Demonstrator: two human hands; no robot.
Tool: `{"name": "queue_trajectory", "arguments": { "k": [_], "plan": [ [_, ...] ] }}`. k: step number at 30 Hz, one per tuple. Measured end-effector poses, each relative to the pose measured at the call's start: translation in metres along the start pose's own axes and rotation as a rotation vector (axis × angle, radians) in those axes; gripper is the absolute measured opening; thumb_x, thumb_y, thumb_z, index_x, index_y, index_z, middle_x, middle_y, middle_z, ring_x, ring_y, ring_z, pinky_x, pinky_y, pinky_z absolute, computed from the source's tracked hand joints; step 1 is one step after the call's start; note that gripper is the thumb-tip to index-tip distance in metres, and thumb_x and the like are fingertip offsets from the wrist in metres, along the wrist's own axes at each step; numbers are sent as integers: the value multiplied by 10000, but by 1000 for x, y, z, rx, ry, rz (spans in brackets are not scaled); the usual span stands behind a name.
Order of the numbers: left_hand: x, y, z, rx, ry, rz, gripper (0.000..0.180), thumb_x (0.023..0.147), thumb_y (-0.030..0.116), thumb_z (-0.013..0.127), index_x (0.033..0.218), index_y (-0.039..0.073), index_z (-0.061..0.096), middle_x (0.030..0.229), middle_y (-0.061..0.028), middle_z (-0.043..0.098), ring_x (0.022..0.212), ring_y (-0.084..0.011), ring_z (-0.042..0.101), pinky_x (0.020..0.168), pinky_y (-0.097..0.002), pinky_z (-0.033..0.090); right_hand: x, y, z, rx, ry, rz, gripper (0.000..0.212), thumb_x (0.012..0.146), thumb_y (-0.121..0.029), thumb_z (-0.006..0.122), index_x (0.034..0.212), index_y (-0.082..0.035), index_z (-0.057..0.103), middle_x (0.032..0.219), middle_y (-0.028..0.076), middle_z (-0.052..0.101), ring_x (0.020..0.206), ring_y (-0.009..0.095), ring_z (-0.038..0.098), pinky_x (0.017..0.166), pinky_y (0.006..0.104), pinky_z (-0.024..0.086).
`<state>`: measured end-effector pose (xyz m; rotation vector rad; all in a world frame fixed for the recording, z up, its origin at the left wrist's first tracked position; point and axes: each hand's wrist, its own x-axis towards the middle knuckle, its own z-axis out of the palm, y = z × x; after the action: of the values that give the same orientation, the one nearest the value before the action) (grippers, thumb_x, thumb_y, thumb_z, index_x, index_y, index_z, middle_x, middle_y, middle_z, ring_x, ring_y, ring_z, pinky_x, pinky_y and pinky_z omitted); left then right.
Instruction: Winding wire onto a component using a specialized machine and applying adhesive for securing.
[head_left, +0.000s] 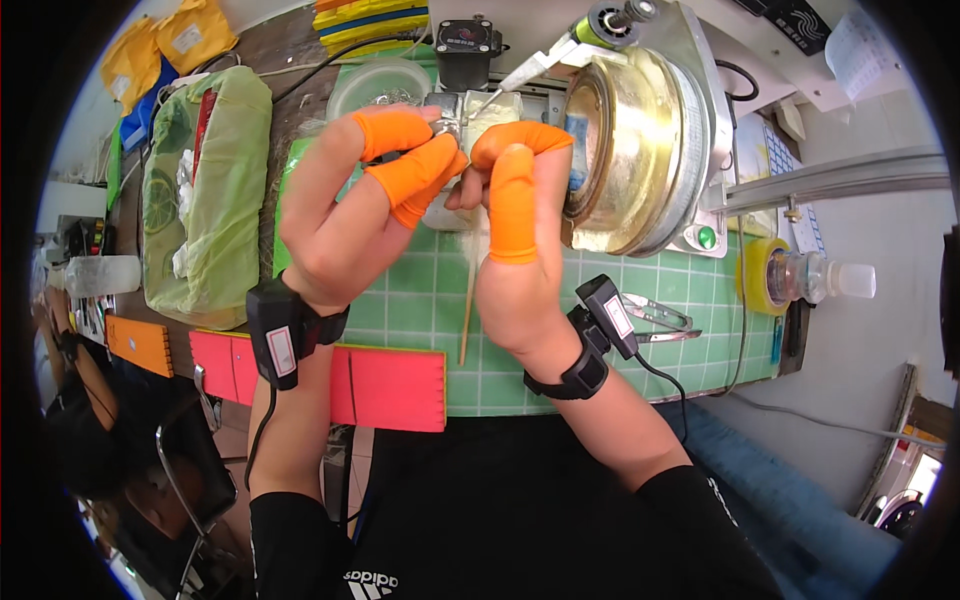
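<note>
Orange finger cots cover several fingertips of both hands, which meet at the machine's small work spot. My left hand (345, 215) is closed, thumb and fingers pinched beside a small metal block (445, 112). What sits between those fingertips is too small to make out. My right hand (520, 215) has its fingers curled in a pinch close by, and its grip is hidden. Below it a thin wooden stick (467, 310) runs down over the green mat (415, 290); I cannot tell whether the hand holds it. A slim pointed nozzle (515, 80) reaches down just above the fingers.
To the right of the hands stands a large brass-coloured wheel (640, 150). A black motor (468, 55) and a clear round dish (375, 85) are behind. Tweezers (660, 318), yellow tape (757, 278) and a clear bottle (830, 276) lie right; a green-lined bin (220, 200) and red strip (385, 385) left.
</note>
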<state>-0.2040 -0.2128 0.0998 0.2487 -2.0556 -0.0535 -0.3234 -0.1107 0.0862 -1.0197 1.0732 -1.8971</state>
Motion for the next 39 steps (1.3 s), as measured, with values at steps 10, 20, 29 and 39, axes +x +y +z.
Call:
{"name": "queue_trajectory", "arguments": {
  "k": [10, 20, 29, 39],
  "plan": [
    [2, 28, -49, 1, -390, -596, 223, 981, -36, 635, 1193, -47, 701, 979, -155, 702, 901, -333, 688, 833, -363, 518, -14, -1, -17, -278, -302, -220, 122, 892, -53, 664, 937, -19, 556, 871, 170, 530, 794, 412, 563, 700, 458, 461],
    [14, 30, -61, -263, -614, -673, 228, 864, -23, 613, 1089, -55, 637, 909, -194, 615, 823, -393, 630, 727, -444, 479, -29, -13, 16, -137, -450, -307, 264, 1012, -168, 623, 838, -21, 490, 754, 139, 449, 646, 402, 503, 577, 470, 370],
    [-22, 67, -77, -464, -375, -983, 567, 908, -2, 765, 1457, 2, 625, 966, -136, 732, 738, -225, 688, 749, -360, 565, -31, -122, -53, -364, -479, -600, 365, 1084, -269, 579, 804, -35, 580, 805, 142, 581, 679, 337, 597, 598, 429, 472],
    [29, 122, -57, -772, -416, -641, 441, 1130, 25, 495, 1570, 4, 513, 1216, -210, 768, 786, -177, 704, 728, -326, 602, 29, -238, -188, -906, 585, -710, 259, 939, -129, 818, 1098, -13, 649, 960, 54, 639, 670, 102, 502, 615, 266, 415]
  ]
}}
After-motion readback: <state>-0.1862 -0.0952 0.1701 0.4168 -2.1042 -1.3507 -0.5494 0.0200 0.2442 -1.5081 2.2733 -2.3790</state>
